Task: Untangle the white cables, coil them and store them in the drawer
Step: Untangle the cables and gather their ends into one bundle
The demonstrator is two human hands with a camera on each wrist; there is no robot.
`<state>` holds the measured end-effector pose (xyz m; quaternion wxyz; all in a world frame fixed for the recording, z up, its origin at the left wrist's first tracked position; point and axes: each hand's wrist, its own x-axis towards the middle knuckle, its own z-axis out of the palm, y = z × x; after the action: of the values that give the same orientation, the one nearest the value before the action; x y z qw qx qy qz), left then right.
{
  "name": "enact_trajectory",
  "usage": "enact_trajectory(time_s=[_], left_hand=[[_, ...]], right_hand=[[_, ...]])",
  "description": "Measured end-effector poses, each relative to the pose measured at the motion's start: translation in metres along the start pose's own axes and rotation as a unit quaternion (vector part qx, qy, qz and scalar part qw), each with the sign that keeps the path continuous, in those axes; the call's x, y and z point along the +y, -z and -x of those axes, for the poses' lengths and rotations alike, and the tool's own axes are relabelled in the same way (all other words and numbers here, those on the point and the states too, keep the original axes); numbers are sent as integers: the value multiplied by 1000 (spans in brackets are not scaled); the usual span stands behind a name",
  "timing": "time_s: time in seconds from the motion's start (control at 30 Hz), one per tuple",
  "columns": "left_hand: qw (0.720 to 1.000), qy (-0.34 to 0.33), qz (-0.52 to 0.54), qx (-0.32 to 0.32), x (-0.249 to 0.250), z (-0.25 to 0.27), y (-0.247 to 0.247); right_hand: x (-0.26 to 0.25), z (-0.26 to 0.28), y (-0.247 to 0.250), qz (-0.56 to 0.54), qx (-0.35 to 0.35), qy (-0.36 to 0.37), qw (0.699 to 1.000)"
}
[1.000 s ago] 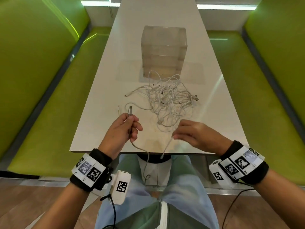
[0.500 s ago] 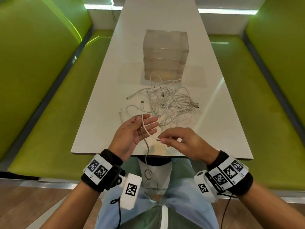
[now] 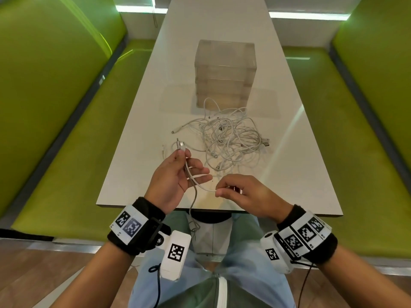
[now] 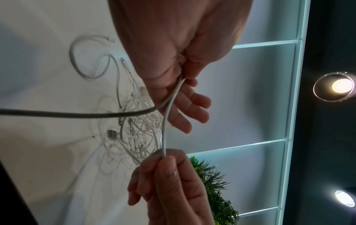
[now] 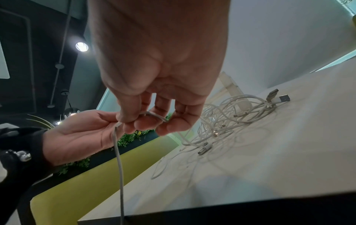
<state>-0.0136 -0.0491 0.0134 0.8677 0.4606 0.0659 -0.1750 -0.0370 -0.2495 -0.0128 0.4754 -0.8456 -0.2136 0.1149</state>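
Note:
One white cable runs between my hands above the table's near edge. My left hand is palm up; its thumb pinches the cable just below the metal plug, and the other fingers are straight. A short span to the right, my right hand pinches the same cable between thumb and fingertips. The cable's slack hangs off the table edge towards my lap. The tangle of white cables lies on the table beyond both hands. Behind it stands the translucent drawer unit, drawers closed.
The long white table runs away from me between two green benches. A loose plug end lies left of the tangle, and USB plugs stick out on its right. My knees are under the near edge.
My left hand has turned palm up and spread its fingers, keeping the plug end. My right hand came in to the left fingers, then drew slightly right with the cable.

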Motion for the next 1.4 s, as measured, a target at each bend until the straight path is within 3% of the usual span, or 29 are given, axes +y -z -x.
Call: enact_trajectory(time_s=[0.23,0.43,0.6,0.7,0.77,0.87,1.0,1.1,1.27,1.33,1.4], left_hand=[[999,-19,-37,-12,-2,0,-5],[999,-49,-21,-5,9,-4,-7],[991,-103,-47,65,40,-11,15],[952,-116,-269,85,30,-14,20],[913,-101,-393,36,12,-14,11],[899,-93,-424,-52,-6,-15,-3],[871,-118,-474,-54,-8,-18,-9],[894,-110,-435,-6,-5,-18,-13],[977,-104,-180,50,30,-8,-8],[979,-126,-131,91,45,-9,-2],[960,-156,-190,131,46,-13,4]], right_hand=[[-3,-5,-2,-26,-6,-12,1000],[7,-15,1,-18,-69,-91,993],[32,-31,27,43,-28,-140,989],[21,-38,29,-4,16,-101,995],[13,-43,28,-8,17,-67,998],[5,-47,27,-16,15,-36,999],[6,-44,30,-31,27,-44,998],[9,-49,32,-17,19,-51,998],[32,-64,52,60,24,-84,994],[37,-66,57,59,28,-84,994],[32,-68,57,72,34,-62,995]])
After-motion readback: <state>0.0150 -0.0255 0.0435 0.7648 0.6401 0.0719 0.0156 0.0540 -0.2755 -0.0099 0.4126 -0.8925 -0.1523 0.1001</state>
